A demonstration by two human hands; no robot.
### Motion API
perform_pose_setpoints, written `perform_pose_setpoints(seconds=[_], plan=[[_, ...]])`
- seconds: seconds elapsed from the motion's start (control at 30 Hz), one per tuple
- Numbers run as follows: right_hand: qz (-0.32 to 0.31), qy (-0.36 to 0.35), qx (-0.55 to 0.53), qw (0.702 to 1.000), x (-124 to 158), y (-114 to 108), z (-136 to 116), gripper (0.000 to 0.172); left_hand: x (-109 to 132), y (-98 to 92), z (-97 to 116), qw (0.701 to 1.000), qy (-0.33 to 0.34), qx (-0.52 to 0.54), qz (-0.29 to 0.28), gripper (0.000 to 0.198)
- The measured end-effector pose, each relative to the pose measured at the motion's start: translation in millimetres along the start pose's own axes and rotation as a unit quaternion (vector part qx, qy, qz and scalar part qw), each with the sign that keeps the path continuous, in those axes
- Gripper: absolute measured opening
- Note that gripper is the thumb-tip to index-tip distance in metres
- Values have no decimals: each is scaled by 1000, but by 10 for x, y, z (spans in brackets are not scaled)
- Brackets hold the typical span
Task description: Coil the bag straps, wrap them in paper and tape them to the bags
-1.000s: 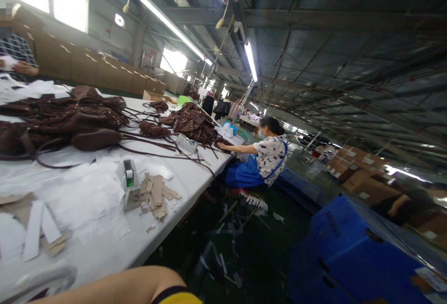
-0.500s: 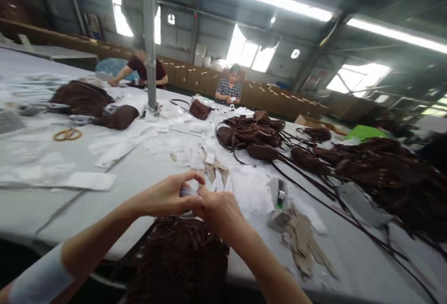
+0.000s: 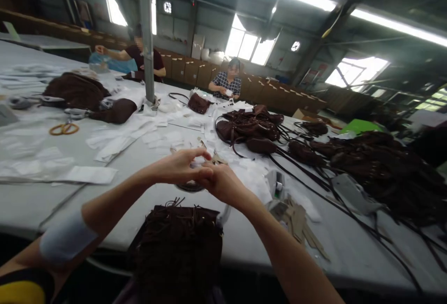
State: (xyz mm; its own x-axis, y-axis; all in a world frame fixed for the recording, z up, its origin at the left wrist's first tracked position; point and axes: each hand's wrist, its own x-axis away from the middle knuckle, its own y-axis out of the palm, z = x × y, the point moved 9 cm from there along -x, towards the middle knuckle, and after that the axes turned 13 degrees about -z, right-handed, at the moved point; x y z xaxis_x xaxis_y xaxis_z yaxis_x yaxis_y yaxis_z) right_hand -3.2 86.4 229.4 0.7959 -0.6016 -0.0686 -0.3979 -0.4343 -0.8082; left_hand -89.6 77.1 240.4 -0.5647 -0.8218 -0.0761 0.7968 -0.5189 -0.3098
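Observation:
My left hand (image 3: 181,165) and my right hand (image 3: 225,180) meet over the table with fingertips together. Both are closed in a pinch; what lies between the fingers is too small and hidden to name. Just beneath them shows part of a dark, shiny curved band (image 3: 190,186). A dark brown fringed bag (image 3: 178,248) rests against the table's front edge, nearest me, below the hands. From its right top corner a pale strip (image 3: 224,215) rises towards my right wrist. Beyond my fingers lie tan paper strips (image 3: 218,158).
Brown bags with long straps (image 3: 251,127) are heaped at centre right, with a larger pile (image 3: 387,173) further right. A tape dispenser (image 3: 275,185) and cardboard strips (image 3: 298,220) lie right of my hands. Orange-handled scissors (image 3: 64,129) lie left. A post (image 3: 146,38) stands behind; two people work across the table.
Both hands have risen away from the bag, still together. More of the bag's top and the pale strip now show. The person at far left has raised a hand.

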Motion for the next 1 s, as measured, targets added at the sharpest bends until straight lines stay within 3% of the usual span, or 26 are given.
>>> perform_pose_setpoints(seconds=[0.07, 0.17, 0.23, 0.33, 0.47, 0.57, 0.7, 0.77, 0.87, 1.0], plan=[[13, -24, -59, 998, 5, -9, 48, 19, -51, -10, -1, 1000, 5, 20, 17, 26], [50, -17, -202, 978, 53, 55, 298, 42, -72, -90, -151, 985, 15, 141, 100, 23], [72, 41, -275, 958, 146, 276, 600, 57, -55, -155, -326, 964, 29, 211, 160, 27], [109, 113, -286, 945, 400, 754, 962, 73, -2, -219, -641, 930, 45, 275, 237, 31], [153, 137, -241, 949, 786, 1166, 1160, 69, 32, -113, -1032, 906, 18, 322, 274, 35], [163, 132, -211, 955, 925, 1025, 1197, 69, -8, -9, -1079, 919, 12, 309, 243, 34], [189, 86, -148, 967, 808, 376, 1046, 78, -91, 79, -876, 953, -2, 250, 174, 33], [160, 42, -131, 978, 629, 190, 877, 82, -135, 134, -751, 962, -6, 235, 138, 34], [87, 19, -138, 986, 396, 247, 706, 84, -158, 178, -644, 960, 3, 249, 127, 35], [100, 43, -148, 983, 407, 400, 731, 82, -84, 119, -738, 928, 15, 321, 191, 37]])
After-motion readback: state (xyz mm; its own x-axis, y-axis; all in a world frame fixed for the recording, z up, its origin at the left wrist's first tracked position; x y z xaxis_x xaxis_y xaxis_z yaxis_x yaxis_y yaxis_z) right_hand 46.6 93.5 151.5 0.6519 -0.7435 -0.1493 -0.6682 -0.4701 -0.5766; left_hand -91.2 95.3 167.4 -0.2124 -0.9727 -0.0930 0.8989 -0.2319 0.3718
